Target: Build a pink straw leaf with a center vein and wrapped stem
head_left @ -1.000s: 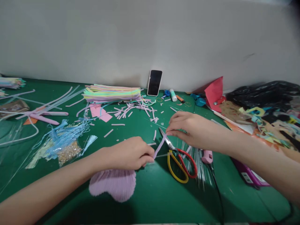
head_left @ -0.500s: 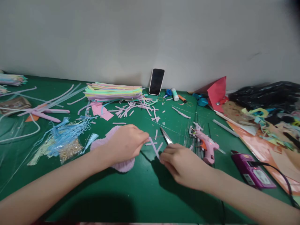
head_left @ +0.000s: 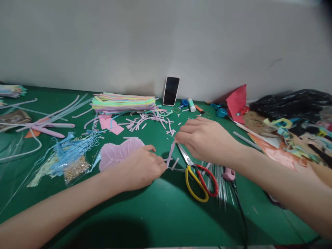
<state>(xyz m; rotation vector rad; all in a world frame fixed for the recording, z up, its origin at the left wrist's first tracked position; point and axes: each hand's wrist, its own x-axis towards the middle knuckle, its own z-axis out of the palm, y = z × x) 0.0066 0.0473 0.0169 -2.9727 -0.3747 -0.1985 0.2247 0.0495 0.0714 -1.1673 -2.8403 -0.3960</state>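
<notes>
Strip (head_left: 170, 155) slants up-right: left hand (head_left: 140, 169) pinches its low end, right hand (head_left: 207, 140) its top, scissors (head_left: 192, 166) just right.

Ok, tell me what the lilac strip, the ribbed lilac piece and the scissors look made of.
The lilac strip, pinched between left hand and right hand: likely pipe cleaner or foam, matte, soft-edged. The ribbed lilac piece: probably the same stuff, matte, fine parallel ridges. The scissors: shiny metal blades, glossy red and yellow loops, probably plastic-coated.
</notes>
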